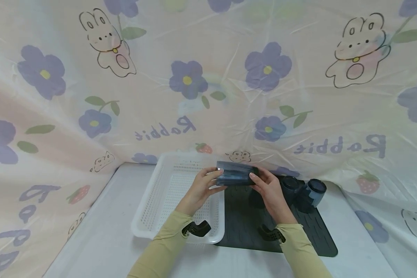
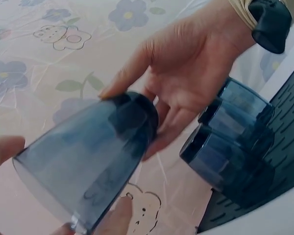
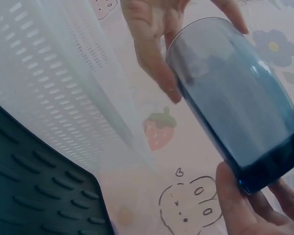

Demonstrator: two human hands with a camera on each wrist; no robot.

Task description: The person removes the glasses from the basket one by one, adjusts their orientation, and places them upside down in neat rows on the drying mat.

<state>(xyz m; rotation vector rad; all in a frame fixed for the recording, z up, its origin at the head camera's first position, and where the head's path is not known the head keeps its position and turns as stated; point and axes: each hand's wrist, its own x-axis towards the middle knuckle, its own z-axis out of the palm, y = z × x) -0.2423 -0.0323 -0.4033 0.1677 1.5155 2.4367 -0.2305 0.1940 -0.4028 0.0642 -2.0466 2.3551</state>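
A blue-tinted drinking glass [image 1: 235, 173] is held on its side in the air, above the back of the basket and mat. My left hand [image 1: 202, 187] grips it around the rim end, thumb on the near side. At the thick dark base, the fingers and thumb of my right hand [image 1: 269, 189] pinch it. Seen from the right wrist, the glass [image 3: 235, 98] is see-through, with nothing inside. Several more blue glasses [image 2: 225, 156] stand upside down on a dark drying mat [image 1: 244, 229], close by my right hand; my right forearm partly hides them in the head view.
A white perforated plastic basket [image 1: 143, 216] sits left of the mat, their edges meeting. Both lie on a white tabletop [image 1: 107, 231]. A curtain [image 1: 222, 50] printed with rabbits and flowers hangs right behind and around the table. Each wrist wears a black camera mount [image 1: 197, 228].
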